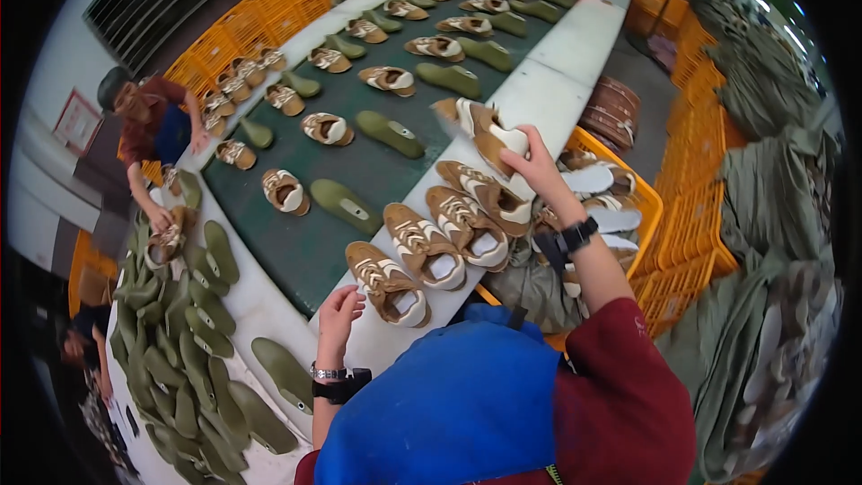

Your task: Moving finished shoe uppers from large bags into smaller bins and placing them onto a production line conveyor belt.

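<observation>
Tan-and-white shoe [489, 136] just right of frame centre, over the white tabletop [575, 45] — right hand [532, 162] gripping its heel end. Left hand [341, 310], lower centre: loosely curled, seemingly empty, near a row of four similar shoes [386, 283]. Upper middle, dark green belt [296, 251] — shoes, green lasts [346, 205]. Co-worker [162, 108] far left.

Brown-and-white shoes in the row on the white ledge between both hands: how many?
4: first shoe nearest the left hand, then second shoe, third shoe, and fourth shoe nearest the right hand, which holds another, uncounted shoe.
</observation>
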Demonstrator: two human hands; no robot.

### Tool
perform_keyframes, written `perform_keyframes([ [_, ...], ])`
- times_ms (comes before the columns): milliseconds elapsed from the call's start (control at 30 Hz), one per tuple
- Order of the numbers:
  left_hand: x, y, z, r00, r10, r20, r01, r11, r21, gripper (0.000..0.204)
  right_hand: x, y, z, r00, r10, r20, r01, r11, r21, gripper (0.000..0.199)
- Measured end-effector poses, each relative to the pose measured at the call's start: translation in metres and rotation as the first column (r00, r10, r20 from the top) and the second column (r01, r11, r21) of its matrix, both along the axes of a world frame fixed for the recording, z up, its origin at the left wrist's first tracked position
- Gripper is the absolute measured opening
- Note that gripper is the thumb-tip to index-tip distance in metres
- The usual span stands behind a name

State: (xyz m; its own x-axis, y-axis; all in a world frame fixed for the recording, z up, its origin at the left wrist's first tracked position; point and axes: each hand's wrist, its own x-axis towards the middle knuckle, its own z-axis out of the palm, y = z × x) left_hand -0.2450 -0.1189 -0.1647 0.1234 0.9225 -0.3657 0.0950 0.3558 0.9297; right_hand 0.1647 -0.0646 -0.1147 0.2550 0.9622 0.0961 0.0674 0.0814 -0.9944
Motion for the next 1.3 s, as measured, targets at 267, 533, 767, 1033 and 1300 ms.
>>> perform_keyframes([
  [267, 0.015, -0.003, -0.04, 0.856, -0.227, -0.465, 0.31, 0.944, 0.11, 0.033, 0.073, -0.002, -0.112, 0.496, 0.253, 0.831, -0.15, 0.967, -0.205, 0.03],
  [533, 0.007, -0.006, -0.033, 0.82, -0.292, -0.491, 0.341, 0.94, 0.01, 0.032, 0.138, -0.032, -0.135, 0.688, -0.252, 0.681, 0.512, 0.833, -0.209, 0.032],
  [767, 0.017, -0.014, -0.03, 0.748, -0.266, -0.608, 0.397, 0.914, 0.088, 0.03, 0.13, -0.009, -0.194, 0.148, 0.212, 0.966, 0.557, 0.789, -0.259, 0.045],
  [1033, 0.035, -0.01, -0.005, 0.736, -0.26, -0.625, 0.382, 0.922, 0.067, 0.027, 0.157, -0.014, -0.191, 0.049, 0.203, 0.978, 0.394, 0.896, -0.206, 0.038],
  [1300, 0.093, 0.033, 0.041, 0.868, -0.486, -0.103, 0.483, 0.874, -0.053, 0.031, 0.056, -0.09, -0.022, 0.675, -0.674, 0.302, 0.495, 0.716, 0.491, 0.06],
])
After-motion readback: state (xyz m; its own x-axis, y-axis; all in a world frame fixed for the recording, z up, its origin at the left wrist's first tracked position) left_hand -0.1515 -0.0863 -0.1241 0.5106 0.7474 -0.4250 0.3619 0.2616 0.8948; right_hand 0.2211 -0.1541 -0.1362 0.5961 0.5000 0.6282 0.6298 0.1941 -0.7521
